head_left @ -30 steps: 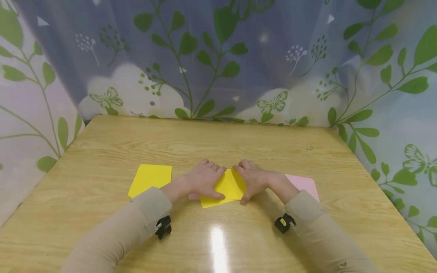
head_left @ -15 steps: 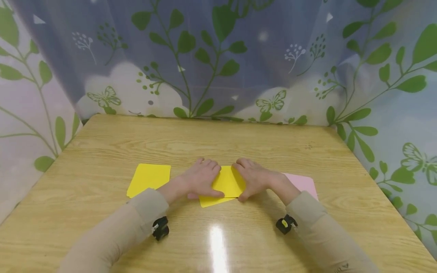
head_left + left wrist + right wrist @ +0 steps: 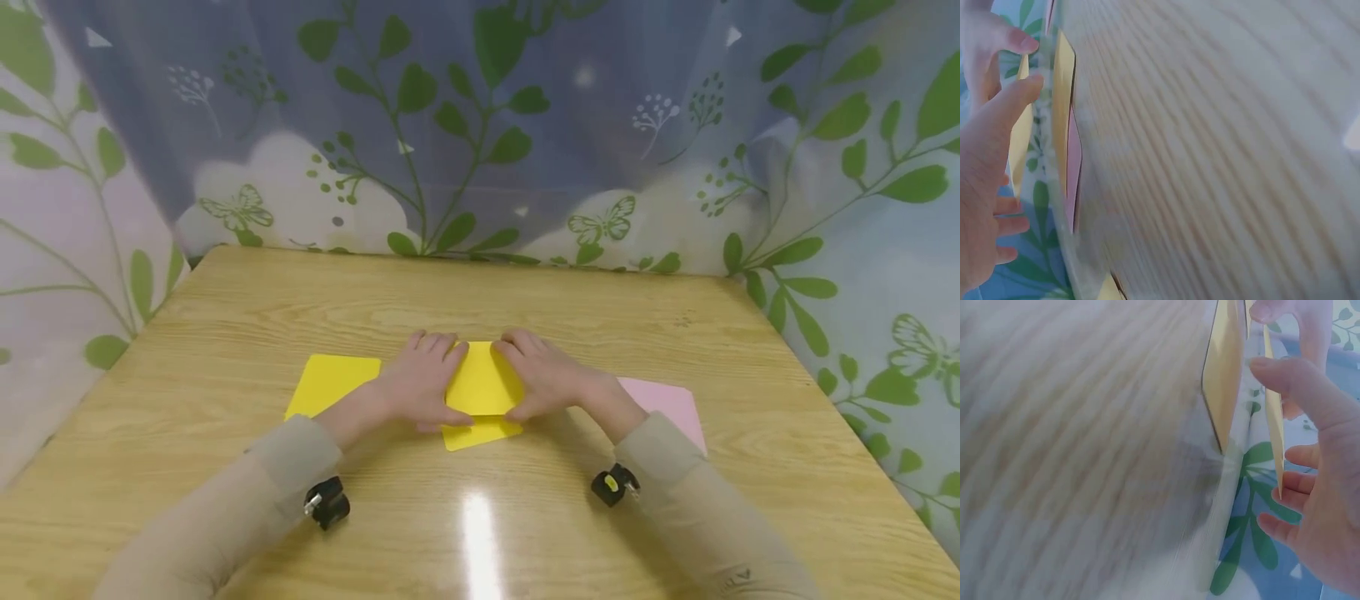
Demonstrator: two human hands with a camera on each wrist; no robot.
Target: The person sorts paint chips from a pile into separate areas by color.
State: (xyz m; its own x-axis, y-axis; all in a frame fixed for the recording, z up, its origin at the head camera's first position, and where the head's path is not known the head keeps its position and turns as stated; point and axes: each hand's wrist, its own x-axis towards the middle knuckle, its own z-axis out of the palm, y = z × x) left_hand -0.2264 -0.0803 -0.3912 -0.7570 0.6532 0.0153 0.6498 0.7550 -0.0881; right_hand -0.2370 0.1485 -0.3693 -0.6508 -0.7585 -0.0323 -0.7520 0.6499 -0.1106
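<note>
A yellow paper sheet (image 3: pixel 482 388) lies at the middle of the wooden table (image 3: pixel 525 308). Its upper layer is lifted off the lower layer (image 3: pixel 480 433). My left hand (image 3: pixel 420 379) pinches the raised flap's left edge, thumb on one side and fingers on the other. My right hand (image 3: pixel 542 375) pinches its right edge the same way. In the left wrist view the flap (image 3: pixel 1020 144) stands off the table in my left hand (image 3: pixel 988 181). The right wrist view shows the flap (image 3: pixel 1272 406) in my right hand (image 3: pixel 1316 506).
A second yellow sheet (image 3: pixel 330 383) lies flat just left of my left hand. A pink sheet (image 3: pixel 667 404) lies to the right, partly under my right wrist. A leaf-patterned curtain (image 3: pixel 480 125) hangs behind and beside the table.
Both hands have moved away from me with the yellow flap. More of the sheet's lower layer now shows at its near edge.
</note>
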